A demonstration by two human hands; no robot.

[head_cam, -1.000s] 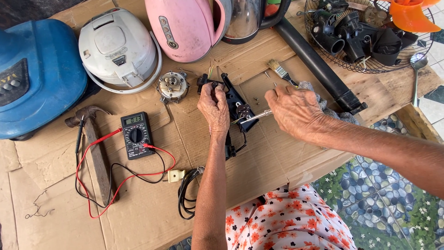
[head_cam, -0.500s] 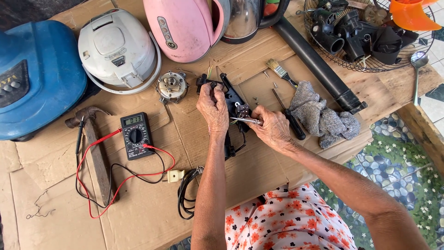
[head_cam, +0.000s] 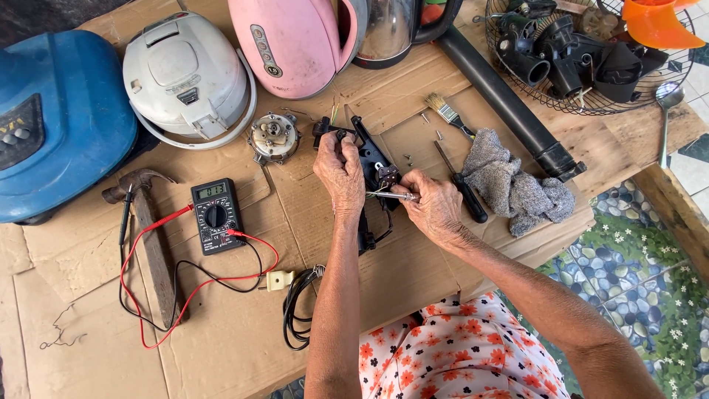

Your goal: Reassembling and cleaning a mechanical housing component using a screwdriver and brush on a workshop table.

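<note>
The left hand [head_cam: 338, 168] closes around the upper end of a black plastic part [head_cam: 373, 166] on the cardboard-covered counter [head_cam: 244, 332]. The right hand [head_cam: 434, 207] pinches a thin metal tool [head_cam: 385, 195], its tip against the part (between both hands). A black-handled screwdriver [head_cam: 461, 185] and grey rag [head_cam: 513, 185] lie just right; a multimeter [head_cam: 215, 214] lies left.

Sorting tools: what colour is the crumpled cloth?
Grey crumpled cloth, seen clearest in the head view.

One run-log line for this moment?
left hand: holds black part | right hand: holds thin metal tool against it | cardboard
</note>
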